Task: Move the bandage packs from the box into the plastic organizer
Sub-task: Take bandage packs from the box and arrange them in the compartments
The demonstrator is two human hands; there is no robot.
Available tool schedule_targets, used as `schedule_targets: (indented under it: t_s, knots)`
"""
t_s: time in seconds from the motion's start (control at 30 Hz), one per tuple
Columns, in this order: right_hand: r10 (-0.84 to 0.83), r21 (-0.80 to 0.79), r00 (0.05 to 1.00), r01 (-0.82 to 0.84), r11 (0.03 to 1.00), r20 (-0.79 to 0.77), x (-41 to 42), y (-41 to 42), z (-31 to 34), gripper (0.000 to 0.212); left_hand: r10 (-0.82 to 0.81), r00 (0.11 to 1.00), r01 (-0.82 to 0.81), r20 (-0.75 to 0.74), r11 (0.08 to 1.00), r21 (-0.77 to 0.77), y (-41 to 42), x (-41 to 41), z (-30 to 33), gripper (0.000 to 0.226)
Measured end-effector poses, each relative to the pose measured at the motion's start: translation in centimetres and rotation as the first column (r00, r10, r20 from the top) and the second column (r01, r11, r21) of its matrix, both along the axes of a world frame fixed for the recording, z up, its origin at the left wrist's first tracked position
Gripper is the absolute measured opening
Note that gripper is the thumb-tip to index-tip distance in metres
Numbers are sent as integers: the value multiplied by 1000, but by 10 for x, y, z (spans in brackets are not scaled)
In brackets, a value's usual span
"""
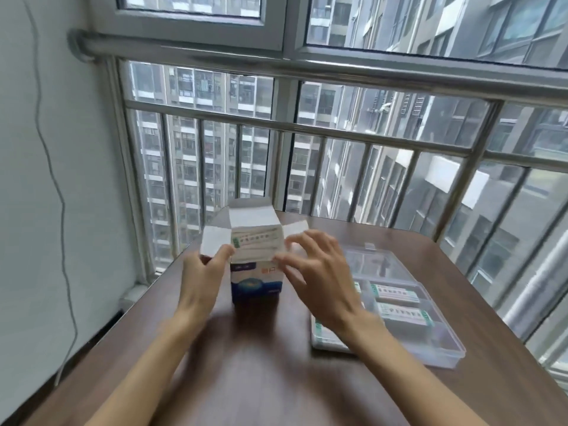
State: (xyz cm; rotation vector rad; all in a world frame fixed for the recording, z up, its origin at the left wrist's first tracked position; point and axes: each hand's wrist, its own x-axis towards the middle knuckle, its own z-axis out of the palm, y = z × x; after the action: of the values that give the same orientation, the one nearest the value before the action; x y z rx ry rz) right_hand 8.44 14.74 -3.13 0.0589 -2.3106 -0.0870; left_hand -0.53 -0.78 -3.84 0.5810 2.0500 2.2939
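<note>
Lighting: bright, even daylight through window (pixel 368 149). Soft shadows on counter (pixel 261 348). Wide-angle bending at edges. Right hand (pixel 319 278) motion-blurred.

No lettering can be read with certainty. The box (pixel 256 279) carries a blurred red-orange mark and a small dark label on its white and blue front. The green-edged packs (pixel 396 293) in the organizer (pixel 442 348) show rows of print too smeared to read.
</note>
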Motion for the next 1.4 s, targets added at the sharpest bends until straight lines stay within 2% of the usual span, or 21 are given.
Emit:
schedule_targets:
  t_s: [0.1, 0.17, 0.3, 0.33, 0.4, 0.47, 0.53, 0.6, 0.67, 0.7, 0.83, 0.9, 1.03, 1.13, 1.2, 1.3, 1.4]
  knots:
    - [18, 32, 996, -15, 999, -91, 11, 4, -12, 11, 73, 976, -69, -204, 997, 26, -5, 8, -4, 7]
    - [15, 21, 998, -14, 1000, -53, 17, 4, -13, 13, 92, 962, -101, -256, 995, -22, -6, 7, -10, 12]
    - [70, -70, 995, -65, 995, 72, 24, -9, 0, 28, 131, 974, -127, -187, 991, 32, -2, 6, -11, 5]
    - [68, -100, 990, -55, 993, 127, 23, -14, 6, 30, 140, 975, -131, -174, 990, 59, -1, 8, -9, 1]
    - [26, -146, 961, 15, 989, 277, 15, -22, 17, 32, 157, 979, -144, -131, 984, 107, 1, 7, -8, 9]
    - [-23, -144, 917, 88, 986, 399, 4, -29, 25, 27, 156, 982, -142, -102, 981, 133, 1, 4, -9, 14]
    - [-107, -71, 836, 171, 983, 538, -12, -33, 31, 17, 136, 984, -123, -113, 986, 117, 2, 4, -10, 6]
    - [-140, -23, 718, 212, 977, 681, -29, -33, 32, 22, 128, 983, -117, -132, 989, 92, 5, 4, -10, 2]
    - [-118, -35, 639, 221, 975, 760, -45, -34, 31, 27, 119, 985, -108, -128, 990, 90, 5, 2, -11, 9]
    - [-109, -36, 636, 210, 977, 764, -50, -34, 31, 24, 121, 985, -109, -122, 989, 99, 5, 0, -12, 12]
    - [-112, 14, 667, 151, 988, 737, -50, -41, 40, 8, 141, 987, -132, -71, 984, 122, 1, -9, -10, 2]
    - [-98, 8, 678, 134, 991, 728, -45, -42, 43, 18, 126, 992, -122, -20, 982, 144, 1, -8, -7, 5]
    - [31, -102, 718, 56, 993, 695, -39, -42, 49, 15, 100, 989, -120, 107, 972, 203, -1, -7, 2, 7]
    - [170, -208, 781, -53, 977, 600, -37, -38, 48, 16, 34, 980, -79, 196, 971, 225, -6, -8, 5, 8]
    - [255, -327, 830, -93, 941, 496, -40, -35, 43, 9, -15, 976, -28, 217, 980, 195, -9, -9, 6, 11]
    - [286, -487, 889, -83, 869, 358, -45, -30, 39, 11, -77, 976, 47, 202, 988, 150, -11, -9, 7, 11]
    - [353, -705, 901, -79, 705, 252, -45, -26, 46, 16, -125, 977, 102, 171, 985, 137, -11, -9, 8, 14]
